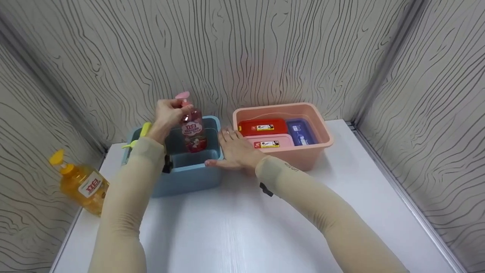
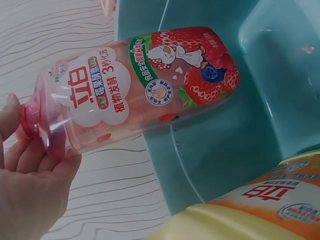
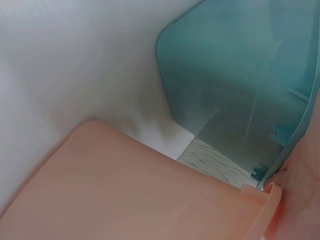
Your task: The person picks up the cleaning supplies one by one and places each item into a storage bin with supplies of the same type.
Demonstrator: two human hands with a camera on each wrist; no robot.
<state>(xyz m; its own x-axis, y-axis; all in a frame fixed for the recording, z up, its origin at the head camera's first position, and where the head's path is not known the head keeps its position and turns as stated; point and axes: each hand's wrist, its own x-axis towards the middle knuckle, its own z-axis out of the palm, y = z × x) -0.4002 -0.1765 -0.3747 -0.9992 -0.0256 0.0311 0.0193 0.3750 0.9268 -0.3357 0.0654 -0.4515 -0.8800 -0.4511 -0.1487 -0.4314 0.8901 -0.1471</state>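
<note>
My left hand (image 1: 169, 117) grips a pink pump bottle (image 1: 195, 132) by its neck, just under the pump head. The bottle, with a strawberry label (image 2: 200, 70) in the left wrist view, hangs inside or just above the blue bin (image 1: 189, 184); whether it touches the bottom I cannot tell. My right hand (image 1: 237, 151) lies with straight fingers across the gap between the two bins, its thumb at the blue bin's rim. Inside the blue bin's left side is a yellow bottle (image 2: 220, 222) with an orange label, partly behind my left arm.
Right of the blue bin stands a pink bin (image 1: 303, 155) holding a red-lidded box (image 1: 250, 127), a pink-lidded box (image 1: 282, 140) and a blue box (image 1: 308, 132). An orange pump bottle (image 1: 74, 184) stands at the white table's left edge. Patterned walls (image 1: 242, 57) enclose the back and sides.
</note>
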